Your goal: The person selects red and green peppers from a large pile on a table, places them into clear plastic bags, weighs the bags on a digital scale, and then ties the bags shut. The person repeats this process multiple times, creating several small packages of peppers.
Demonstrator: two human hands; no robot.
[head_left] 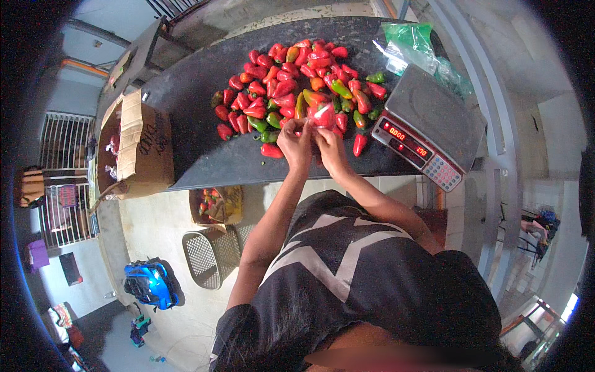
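A clear plastic bag (321, 116) with red peppers inside is held over the near side of a dark table (204, 167). My left hand (295, 144) has its fingers closed on the near end of the bag. Close beside it, my right hand (330, 149) grips the same end, with some fingers hidden. Just beyond the bag spreads a large heap of peppers (285, 87), mostly red, with some green and orange ones. A lone red pepper (271, 150) lies to the left of my left hand, and another red pepper (359, 145) to the right of my right hand.
To the right stands a digital scale (427, 102) with a lit red display; plastic bags (409, 46) lie behind it. An open cardboard box (145, 146) is at the left. Below the table are a box of peppers (232, 204), a plastic basket (201, 260) and a blue backpack (149, 283).
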